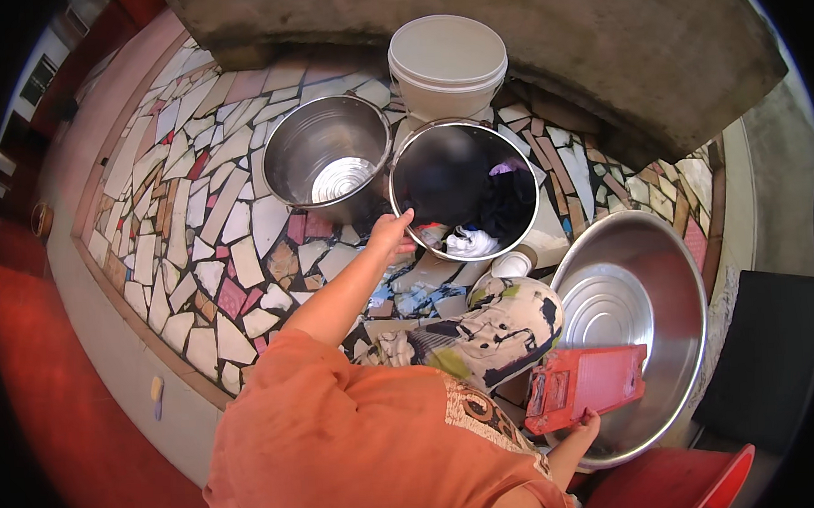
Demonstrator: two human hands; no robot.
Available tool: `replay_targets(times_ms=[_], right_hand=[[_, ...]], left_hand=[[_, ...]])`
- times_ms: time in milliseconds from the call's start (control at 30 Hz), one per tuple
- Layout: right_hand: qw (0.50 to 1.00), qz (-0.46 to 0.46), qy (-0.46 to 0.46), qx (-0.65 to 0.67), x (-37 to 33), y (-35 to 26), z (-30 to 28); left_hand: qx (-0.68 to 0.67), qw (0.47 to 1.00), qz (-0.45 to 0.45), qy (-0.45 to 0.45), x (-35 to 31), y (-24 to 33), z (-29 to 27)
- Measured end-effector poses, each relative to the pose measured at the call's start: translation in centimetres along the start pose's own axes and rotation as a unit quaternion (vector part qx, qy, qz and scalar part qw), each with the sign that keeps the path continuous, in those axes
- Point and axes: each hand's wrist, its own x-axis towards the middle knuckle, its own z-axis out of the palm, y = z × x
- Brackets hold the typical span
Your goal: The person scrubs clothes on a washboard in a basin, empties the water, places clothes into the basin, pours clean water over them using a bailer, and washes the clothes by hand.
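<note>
My left hand [393, 235] is closed on the near left rim of a metal bucket [530, 214]. Inside the bucket lie dark clothes [509, 200] and a white cloth [471, 242], with a bit of purple cloth beside them. On the right, my right hand [587, 426] grips the lower edge of a red plastic board [601, 379], shaped like a washboard. The board is tilted over the near left side of a wide metal basin [678, 333]. Bare metal with ring marks shows on the basin's bottom.
Another metal bucket [303, 154] stands left of the clothes bucket. Behind them is a lidded white plastic bucket [448, 57], close to a concrete block [543, 30]. A red tub [681, 487] is at lower right, near a black panel [761, 357]. A brush [158, 397] lies far left.
</note>
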Motion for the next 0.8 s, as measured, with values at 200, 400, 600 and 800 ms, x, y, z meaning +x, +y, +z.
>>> replay_targets(times_ms=[200,400,600,800], right_hand=[[0.959,-0.253,0.094,-0.092,-7.6,-6.8,10.1],[0.901,-0.325,-0.174,-0.228,-17.3,-7.9,28.8],[0.795,-0.217,-0.352,-0.444,-17.6,-0.5,44.4],[0.804,-0.142,-0.292,-0.498,-13.3,5.1,48.8]], left_hand=[[-0.010,1.000,0.015,-0.003,2.7,-0.1,-1.2],[0.055,0.989,0.099,0.096,2.1,-0.3,1.8],[0.033,0.995,0.090,0.021,-1.8,-0.1,4.1],[0.116,0.980,0.148,0.063,-0.4,3.5,7.4]])
